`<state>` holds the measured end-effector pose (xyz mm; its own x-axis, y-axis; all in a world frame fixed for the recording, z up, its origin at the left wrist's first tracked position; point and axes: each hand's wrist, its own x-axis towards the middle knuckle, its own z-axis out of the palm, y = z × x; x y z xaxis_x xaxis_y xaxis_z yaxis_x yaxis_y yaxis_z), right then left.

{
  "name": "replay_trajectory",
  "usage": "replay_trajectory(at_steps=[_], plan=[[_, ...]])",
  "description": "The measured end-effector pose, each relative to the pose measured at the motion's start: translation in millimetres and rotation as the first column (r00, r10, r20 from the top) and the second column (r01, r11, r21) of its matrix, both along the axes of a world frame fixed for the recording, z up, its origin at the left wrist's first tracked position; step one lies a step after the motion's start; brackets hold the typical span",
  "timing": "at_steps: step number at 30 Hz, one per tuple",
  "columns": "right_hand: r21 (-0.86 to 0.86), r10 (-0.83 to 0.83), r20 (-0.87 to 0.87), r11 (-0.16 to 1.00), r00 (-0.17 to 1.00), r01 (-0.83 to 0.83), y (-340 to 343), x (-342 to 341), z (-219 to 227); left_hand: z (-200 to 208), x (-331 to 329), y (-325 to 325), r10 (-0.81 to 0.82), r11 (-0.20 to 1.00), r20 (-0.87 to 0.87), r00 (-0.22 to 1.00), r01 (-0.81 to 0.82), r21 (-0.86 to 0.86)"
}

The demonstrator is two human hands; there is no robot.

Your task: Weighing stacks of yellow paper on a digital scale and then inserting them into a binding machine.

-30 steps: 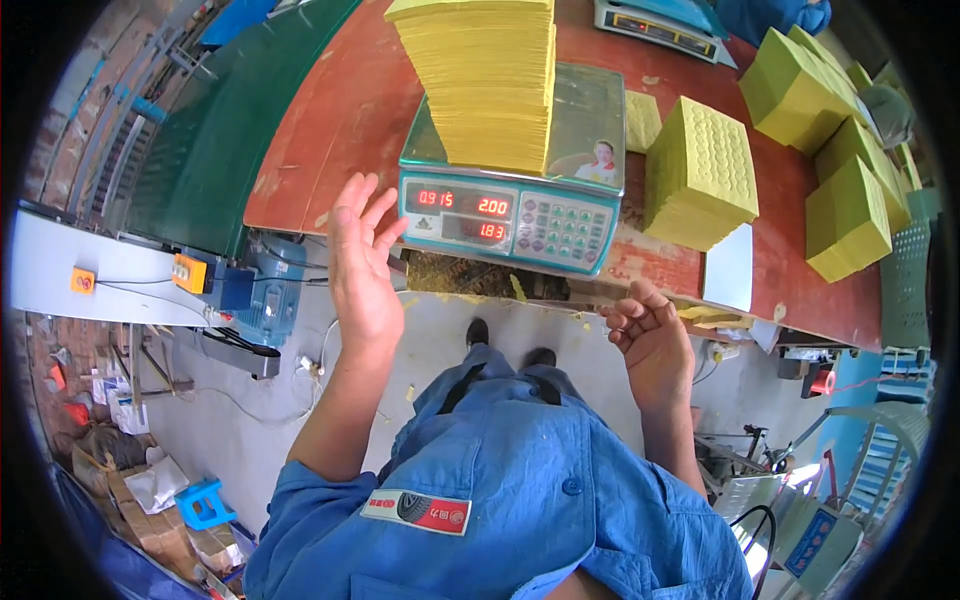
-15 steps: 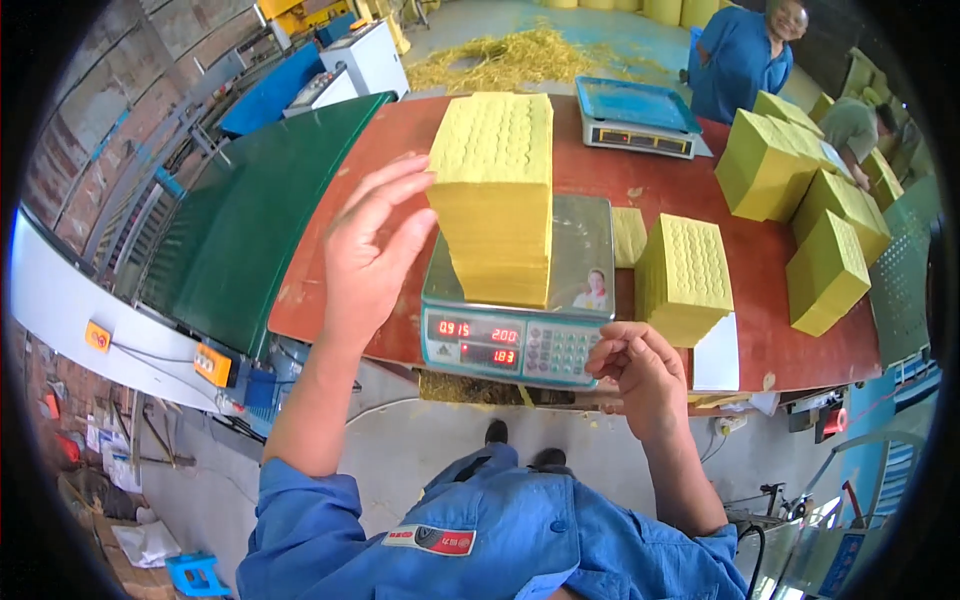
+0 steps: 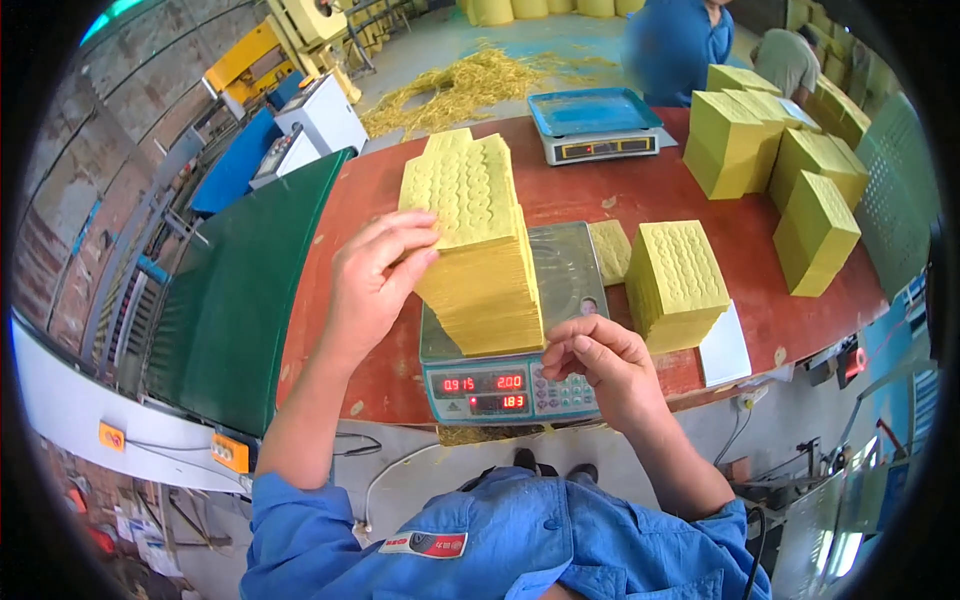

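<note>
A tall stack of yellow paper sheets (image 3: 478, 290), its top embossed with rows of curved marks, stands on the metal pan of a digital scale (image 3: 575, 265). Its sheets sit unevenly, and the upper part leans to the left. With thumb and fingers closed on the near left corner of its top, my left hand (image 3: 375, 285) grips the edge. My right hand (image 3: 612, 368) is beside the stack's lower right edge, over the scale's keypad, fingers curled in and nothing visible in them. Red digits glow on the scale's display (image 3: 483, 392).
To the right of the scale are a shorter yellow stack (image 3: 678, 285), a small flat pile (image 3: 610, 252) and a white sheet (image 3: 725, 345). A second scale (image 3: 598, 125) stands at the back. More stacks (image 3: 735, 145) fill the far right, near two people. A green surface (image 3: 235, 290) adjoins the left.
The tall stack's top has tilted, and its sheets have fanned out of line. My left fingers have closed on its top corner. My right hand has moved left toward the stack.
</note>
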<state>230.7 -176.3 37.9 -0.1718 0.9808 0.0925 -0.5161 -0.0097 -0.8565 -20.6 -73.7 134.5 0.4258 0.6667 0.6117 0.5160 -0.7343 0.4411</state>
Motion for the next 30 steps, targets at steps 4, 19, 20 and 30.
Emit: replay_trajectory(at_steps=[4, 19, 20, 30], plan=[[0.046, -0.002, 0.009, 0.999, 1.0, 0.001, 8.7, 0.9, 8.0, 0.0, 2.1, -0.9, 0.032, 0.998, 0.035, 0.999, -0.033, 0.052], [0.217, -0.151, 0.053, 0.967, 0.987, 0.136, 56.7, -0.4, 32.8, -6.0, 4.3, -6.1, 0.053, 0.995, 0.075, 0.996, -0.059, 0.081], [0.235, -0.169, 0.081, 0.961, 0.982, 0.146, 59.8, -0.3, 34.5, -4.8, 5.6, -5.8, 0.055, 0.995, 0.072, 0.996, -0.061, 0.082], [0.162, -0.056, 0.015, 0.985, 0.998, 0.053, 30.8, -7.9, 17.5, 8.8, -15.0, -17.9, 0.125, 0.935, 0.666, 0.736, 0.137, -0.327]])
